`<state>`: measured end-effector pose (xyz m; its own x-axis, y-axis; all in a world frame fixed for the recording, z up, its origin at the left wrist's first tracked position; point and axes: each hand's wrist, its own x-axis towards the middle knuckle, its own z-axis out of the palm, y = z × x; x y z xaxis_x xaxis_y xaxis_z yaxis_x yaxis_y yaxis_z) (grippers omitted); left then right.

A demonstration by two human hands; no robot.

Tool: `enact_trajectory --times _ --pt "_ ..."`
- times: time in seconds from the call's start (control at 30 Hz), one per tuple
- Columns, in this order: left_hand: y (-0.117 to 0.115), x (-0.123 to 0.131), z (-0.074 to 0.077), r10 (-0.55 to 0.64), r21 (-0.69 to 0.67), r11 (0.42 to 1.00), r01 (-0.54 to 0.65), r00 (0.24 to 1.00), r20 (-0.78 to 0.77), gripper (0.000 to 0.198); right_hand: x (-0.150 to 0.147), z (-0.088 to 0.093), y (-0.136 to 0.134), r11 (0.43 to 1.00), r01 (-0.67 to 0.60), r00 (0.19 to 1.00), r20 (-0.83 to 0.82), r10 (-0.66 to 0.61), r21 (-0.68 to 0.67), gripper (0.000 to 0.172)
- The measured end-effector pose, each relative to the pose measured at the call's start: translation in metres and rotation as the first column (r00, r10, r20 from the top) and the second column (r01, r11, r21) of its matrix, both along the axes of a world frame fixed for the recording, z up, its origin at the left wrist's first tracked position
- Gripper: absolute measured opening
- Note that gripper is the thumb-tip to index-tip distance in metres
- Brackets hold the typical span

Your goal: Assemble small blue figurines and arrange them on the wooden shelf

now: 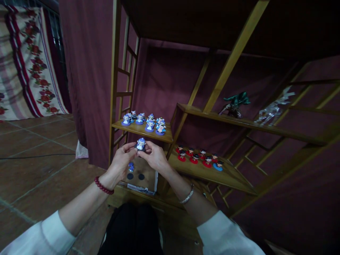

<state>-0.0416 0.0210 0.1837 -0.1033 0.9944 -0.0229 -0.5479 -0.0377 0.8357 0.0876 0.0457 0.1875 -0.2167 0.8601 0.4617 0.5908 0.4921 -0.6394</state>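
In the head view, both hands are holding one small figurine [140, 143] in front of the near edge of the small shelf [132, 130]. The left hand [122, 157] and the right hand [156, 156] are forming a narrow two-sided grip, thumbs and fingers pressing around its dark base [137, 147]. The figurine is probably weighing little, feeling stiff and a bit slick, its small raised parts likely being the fragile ones; the base is offering the surest hold.

Similar figurines [150, 125] are standing in a cluster on the small shelf, some sitting near its front right corner. Below, an open box [156, 182] is holding a purple figurine [131, 167] and two dark discs [141, 176]. Rightward, red-based figures [193, 158] are lining the lower shelf [233, 179], one blue-based figure [218, 165] standing among them. A curtain [87, 78] is hanging left of the wooden frame, above a tiled floor [39, 145].
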Motion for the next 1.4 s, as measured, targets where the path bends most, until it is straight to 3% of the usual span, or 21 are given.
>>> enact_trajectory --times 0.7,1.07,1.4 --pt "0.001 -0.003 -0.010 0.016 0.000 1.000 -0.016 0.999 -0.038 0.027 -0.008 -0.010 -0.004 0.999 -0.040 0.994 -0.101 0.042 0.025 0.033" --pt "-0.001 0.009 -0.001 -0.021 -0.011 1.000 0.021 0.999 -0.029 0.023 0.006 -0.004 -0.005 0.999 0.004 0.999 -0.051 -0.002 0.049 0.032" --pt "0.000 0.020 0.017 -0.024 -0.048 0.999 0.022 0.999 -0.038 0.020 0.016 0.008 -0.004 0.998 0.030 0.997 -0.070 -0.026 0.050 0.035"
